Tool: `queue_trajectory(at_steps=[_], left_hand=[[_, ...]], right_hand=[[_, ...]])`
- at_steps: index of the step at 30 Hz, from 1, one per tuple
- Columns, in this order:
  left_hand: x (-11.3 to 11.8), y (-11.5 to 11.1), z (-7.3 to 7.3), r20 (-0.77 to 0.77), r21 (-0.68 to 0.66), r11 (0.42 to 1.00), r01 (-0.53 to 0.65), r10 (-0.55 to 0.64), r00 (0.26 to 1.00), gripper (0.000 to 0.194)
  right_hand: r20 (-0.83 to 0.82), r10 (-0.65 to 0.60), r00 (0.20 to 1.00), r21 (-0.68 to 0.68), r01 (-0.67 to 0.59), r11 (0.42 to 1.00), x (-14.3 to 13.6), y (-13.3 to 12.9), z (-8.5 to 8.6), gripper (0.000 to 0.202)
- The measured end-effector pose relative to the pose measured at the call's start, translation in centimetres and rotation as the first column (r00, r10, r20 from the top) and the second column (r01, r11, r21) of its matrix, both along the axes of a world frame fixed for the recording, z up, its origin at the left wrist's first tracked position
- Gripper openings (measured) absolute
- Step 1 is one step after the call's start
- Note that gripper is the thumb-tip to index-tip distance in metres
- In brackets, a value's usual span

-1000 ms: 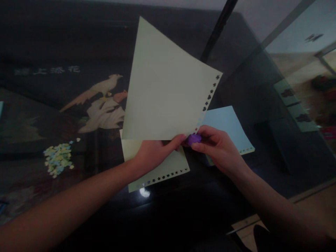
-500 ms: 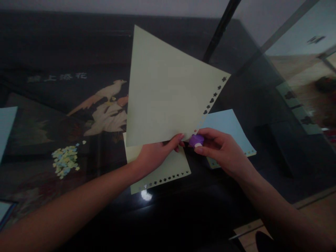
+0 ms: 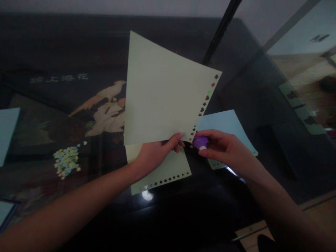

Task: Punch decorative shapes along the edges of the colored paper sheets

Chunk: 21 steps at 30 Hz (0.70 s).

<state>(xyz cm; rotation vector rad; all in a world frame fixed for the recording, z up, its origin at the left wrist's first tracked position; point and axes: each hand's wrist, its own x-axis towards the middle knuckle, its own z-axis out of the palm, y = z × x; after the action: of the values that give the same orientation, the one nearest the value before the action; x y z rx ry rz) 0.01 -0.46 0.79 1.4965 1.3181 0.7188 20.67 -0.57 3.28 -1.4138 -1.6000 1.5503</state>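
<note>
A pale yellow sheet of paper (image 3: 168, 91) is held up by its lower edge, pinched between the thumb and fingers of my left hand (image 3: 160, 152). Small star, flower and heart holes run down its right edge. My right hand (image 3: 223, 147) grips a small purple punch (image 3: 200, 142) with a white button, right beside the sheet's lower right corner. Under my left hand lies another pale yellow sheet (image 3: 168, 168) with holes along its bottom edge. Behind my right hand is a stack of light blue paper (image 3: 223, 120), partly covered by that hand.
A pile of small yellow and blue paper cutouts (image 3: 66, 161) lies on the dark glossy table (image 3: 110, 217) at the left. Light blue paper (image 3: 7, 129) shows at the far left edge. A dark pole (image 3: 220, 31) rises behind the held sheet.
The held sheet has shifted slightly left and down. My right hand and the punch have moved a little right, off the sheet's edge, and more holes show near its lower right corner.
</note>
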Motion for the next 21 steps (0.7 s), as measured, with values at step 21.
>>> queue_trajectory(at_steps=[21], left_hand=[[0.2,0.1,1.1,0.142,-0.106,0.991,-0.078,0.093,0.985,0.033]], right_hand=[[0.628,0.143,0.765,0.445,-0.504,0.741,-0.4,-0.8,0.3,0.053]])
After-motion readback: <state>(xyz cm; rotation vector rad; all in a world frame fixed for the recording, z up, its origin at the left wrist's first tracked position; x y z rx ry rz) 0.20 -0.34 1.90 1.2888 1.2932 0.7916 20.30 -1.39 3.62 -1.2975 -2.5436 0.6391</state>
